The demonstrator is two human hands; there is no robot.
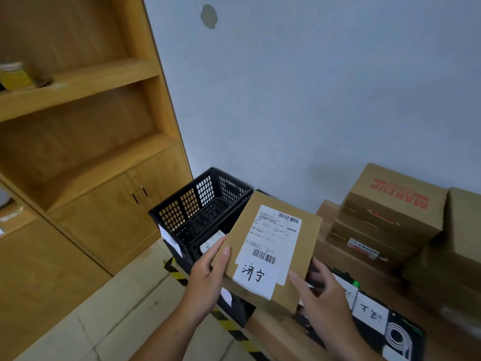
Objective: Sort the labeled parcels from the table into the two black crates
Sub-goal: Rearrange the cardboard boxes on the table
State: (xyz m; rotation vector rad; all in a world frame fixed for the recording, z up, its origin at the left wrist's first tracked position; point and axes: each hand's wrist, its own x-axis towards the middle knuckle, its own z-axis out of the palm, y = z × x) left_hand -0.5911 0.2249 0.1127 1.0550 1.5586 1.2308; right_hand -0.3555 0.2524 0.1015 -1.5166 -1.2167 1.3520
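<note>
I hold a flat brown cardboard parcel (270, 246) in both hands, tilted toward me. Its white shipping label (268, 250) carries barcodes and handwritten black characters. My left hand (208, 272) grips the parcel's left edge, thumb on top. My right hand (322, 290) grips its lower right corner, thumb on the face. Behind the parcel to the left stands a black slotted crate (197, 207), with a small white-labelled item at its near rim. A second black crate (234, 306) shows below the parcel, mostly hidden.
Brown boxes (390, 212) are stacked at the right on the table, one printed with red letters. A black device with white handwritten labels (372, 311) lies by my right hand. A wooden shelf cabinet (91, 157) fills the left. Yellow-black tape (226, 321) marks the floor.
</note>
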